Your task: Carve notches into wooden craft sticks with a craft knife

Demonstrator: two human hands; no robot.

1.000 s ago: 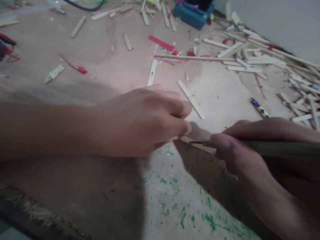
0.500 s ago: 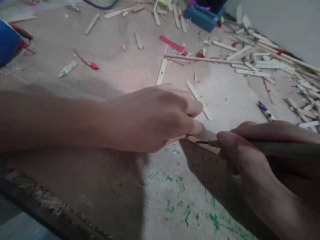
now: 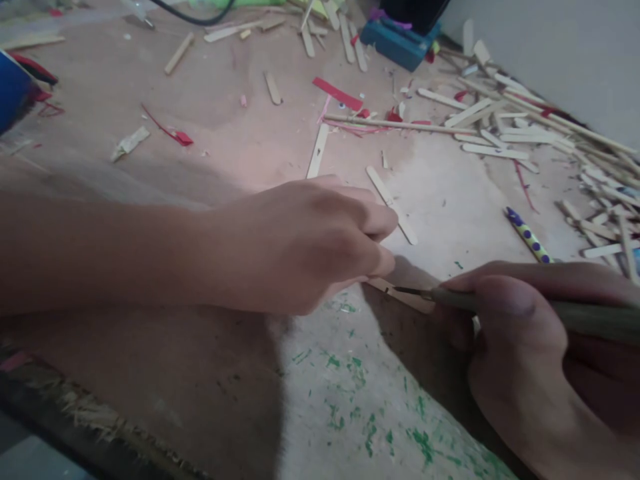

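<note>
My left hand (image 3: pixel 325 247) reaches in from the left with its fingers curled, pressing a popsicle stick (image 3: pixel 403 299) against the tabletop. The stick's left end is hidden under the fingers, and a small dark mark shows on its bare part. In my right hand (image 3: pixel 520 347) is a slim tool (image 3: pixel 455 298) with a thin dark pointed tip and a thick round handle, gripped like a pen. Its tip is at the stick, close to the dark mark. Just beyond my left hand lie another popsicle stick (image 3: pixel 391 203) and a marked stick (image 3: pixel 317 152).
Loose popsicle sticks and thin rods (image 3: pixel 495 143) are heaped at the right. A purple-tipped crayon (image 3: pixel 529 235) lies beyond my right hand. Red scraps (image 3: pixel 337 93), a blue block (image 3: pixel 400 43) and a blue cylinder (image 3: pixel 15 90) stand farther back. Green flecks mark the near tabletop (image 3: pixel 360 400).
The tool's tip has shifted slightly off the spot on the stick, and a dark mark is now visible there. My right thumb has drawn back along the handle. The view has shifted slightly.
</note>
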